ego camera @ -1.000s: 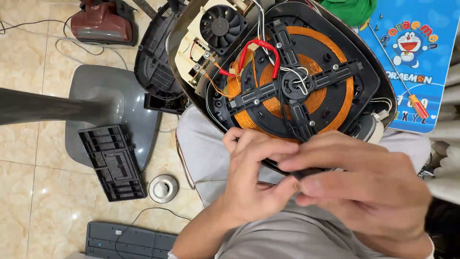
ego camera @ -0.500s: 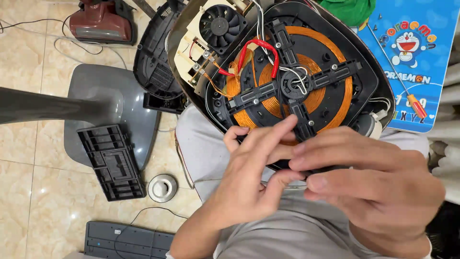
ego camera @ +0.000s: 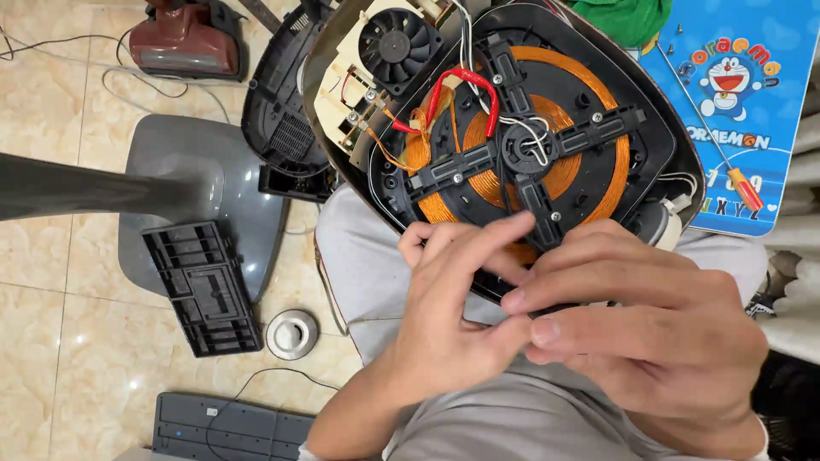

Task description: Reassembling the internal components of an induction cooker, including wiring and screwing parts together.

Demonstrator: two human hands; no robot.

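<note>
Head view: I'm propping the opened black induction cooker with its copper coil and black cross bracket [ego camera: 512, 162] on my lap, tilted toward me so the insides are facing up. My left hand [ego camera: 453, 307] and right hand [ego camera: 649, 324] are meeting at its near edge, fingertips pressed together, probably pinching something small; I cannot tell what. Red-handled screwdriver [ego camera: 739, 183] is lying beyond the right hand; black slotted plastic panel [ego camera: 201, 286] left of the left hand.
</note>
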